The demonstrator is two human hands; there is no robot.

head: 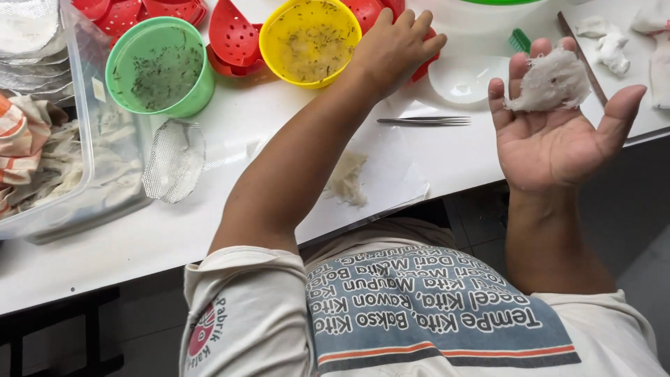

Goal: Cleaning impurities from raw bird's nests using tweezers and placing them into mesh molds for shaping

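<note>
My left hand (pixel 394 45) reaches across the white table (pixel 174 230), its fingers curled down over a red perforated cup (pixel 424 64) right beside a yellow bowl (pixel 307 42) speckled with dark bits. My right hand (pixel 558 132) is raised palm up off the table's near edge. A white fibrous piece (pixel 551 80) lies on its fingers, which are loosely spread. Metal tweezers (pixel 426 121) lie on the table between the two hands.
A green bowl (pixel 160 66) with dark specks stands left of the yellow one, with more red perforated cups (pixel 234 35) behind. A clear plastic tub (pixel 77 174) of pale scraps is far left, a round mesh piece (pixel 174 159) beside it. A white dish (pixel 464 78) and white lumps (pixel 611 49) sit at right.
</note>
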